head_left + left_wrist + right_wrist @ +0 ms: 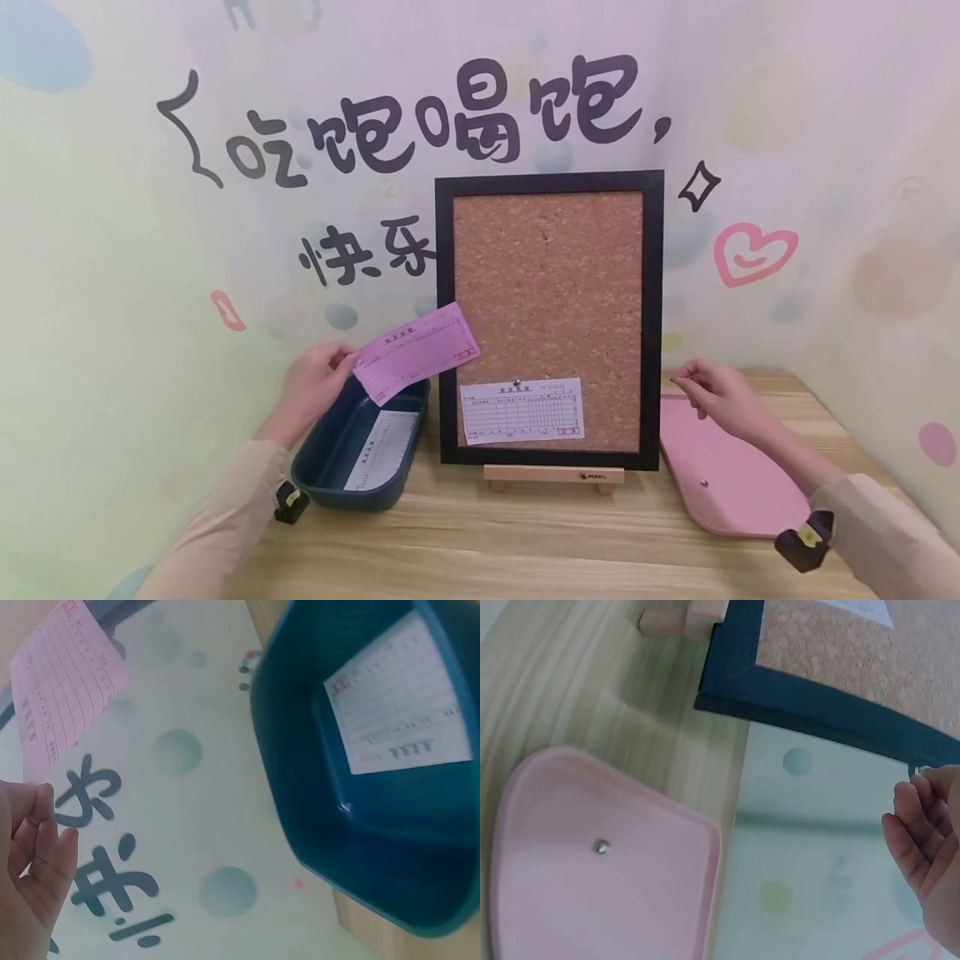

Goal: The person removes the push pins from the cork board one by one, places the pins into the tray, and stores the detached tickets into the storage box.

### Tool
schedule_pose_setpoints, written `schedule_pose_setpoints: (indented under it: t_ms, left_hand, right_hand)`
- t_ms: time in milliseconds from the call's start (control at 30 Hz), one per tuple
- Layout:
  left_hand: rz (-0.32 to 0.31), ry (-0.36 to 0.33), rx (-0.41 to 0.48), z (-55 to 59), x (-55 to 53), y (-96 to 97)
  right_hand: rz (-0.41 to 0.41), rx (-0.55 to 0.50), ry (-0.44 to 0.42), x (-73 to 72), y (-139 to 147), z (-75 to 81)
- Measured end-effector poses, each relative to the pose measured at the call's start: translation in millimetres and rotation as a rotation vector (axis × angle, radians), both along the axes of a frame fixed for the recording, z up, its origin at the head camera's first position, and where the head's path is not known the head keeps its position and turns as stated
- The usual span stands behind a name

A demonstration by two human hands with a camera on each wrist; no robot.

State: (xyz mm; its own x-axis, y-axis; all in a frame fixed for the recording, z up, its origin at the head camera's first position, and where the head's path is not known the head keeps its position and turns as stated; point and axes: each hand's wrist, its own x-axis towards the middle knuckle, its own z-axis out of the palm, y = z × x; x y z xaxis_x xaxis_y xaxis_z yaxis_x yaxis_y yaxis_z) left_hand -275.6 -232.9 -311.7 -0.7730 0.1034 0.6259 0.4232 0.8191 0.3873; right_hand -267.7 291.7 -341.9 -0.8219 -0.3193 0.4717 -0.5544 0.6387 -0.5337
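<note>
My left hand (313,379) pinches the near corner of a pink receipt slip (415,352), whose far end overlaps the left edge of the framed cork board (547,283). Under that hand is a dark blue bin (330,479) with a white printed slip (401,705) inside. A white receipt slip (521,417) hangs low on the cork, with a small pin (517,382) at its top edge. Right of the board, my right hand (720,398) holds a tiny pushpin (924,770) between thumb and fingertips, mostly hidden by them.
A pink tray (738,492) lies on the wooden table (517,550) at the right, with one small metal pin (602,846) on it. The board stands on a wooden easel foot (553,475). A wall with large dark lettering (480,117) rises close behind.
</note>
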Motion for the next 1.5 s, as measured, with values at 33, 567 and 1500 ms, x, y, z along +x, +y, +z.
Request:
schedule_pose_setpoints:
  t_ms: [33, 567, 1500]
  left_hand:
    - [0.003, 0.003, 0.005, -1.9, 1.1, -2.5]
    - [0.075, -0.027, -0.017, -42.1, 17.8, -34.3]
    - [0.229, -0.149, 0.027, -90.2, 35.7, -41.5]
  right_hand:
    - [-0.010, 0.004, -0.004, 1.1, 2.8, -1.4]
    - [-0.071, 0.008, -0.098, 13.6, 31.5, -38.4]
    - [0.023, -0.024, -0.274, 31.8, 50.0, -100.3]
